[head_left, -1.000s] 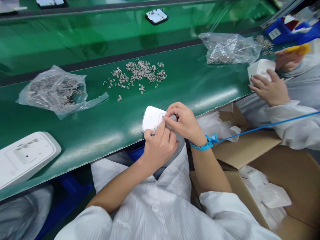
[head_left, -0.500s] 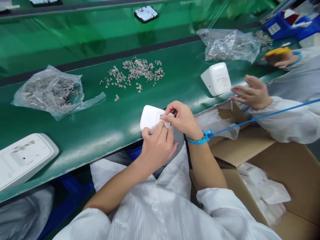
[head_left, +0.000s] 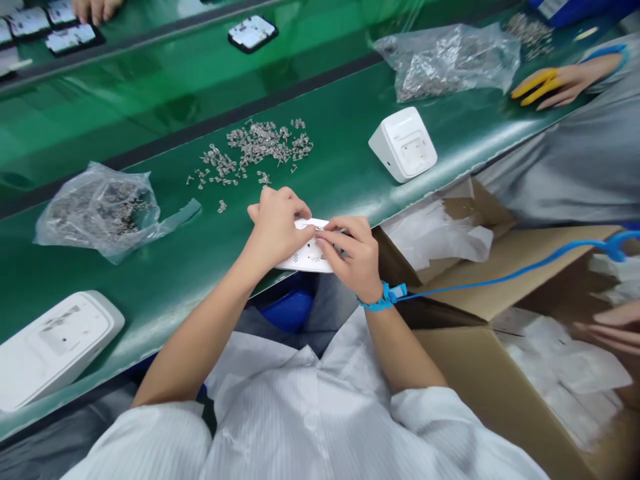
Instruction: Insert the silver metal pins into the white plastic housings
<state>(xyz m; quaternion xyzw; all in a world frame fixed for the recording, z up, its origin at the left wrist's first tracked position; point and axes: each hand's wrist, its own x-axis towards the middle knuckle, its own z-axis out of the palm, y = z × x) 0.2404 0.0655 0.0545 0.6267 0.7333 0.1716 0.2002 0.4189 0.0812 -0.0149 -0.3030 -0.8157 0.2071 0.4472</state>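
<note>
At the near edge of the green belt [head_left: 165,267], a small white plastic box [head_left: 307,253], flat on its back and hanging a bit over the edge. Left hand [head_left: 275,223] curled over its top left part, fingers bent and gripping it. Right hand [head_left: 350,257] pinched narrow on its face, fingertips touching the box, blue wrist strap [head_left: 383,299] with a cord trailing off right. Just beyond the hands, a loose pile of small metal clips [head_left: 255,150]. Left of that, a crumpled clear bag [head_left: 97,210] with more clips inside. Further right on the belt, another white box [head_left: 403,143] well apart. Bottom left, a bigger white casing [head_left: 53,347]. Bottom right, an open cardboard carton [head_left: 500,293] full of white bagged parts. Top right, a co-worker's hand [head_left: 555,83] with yellow fingertip covers.
</note>
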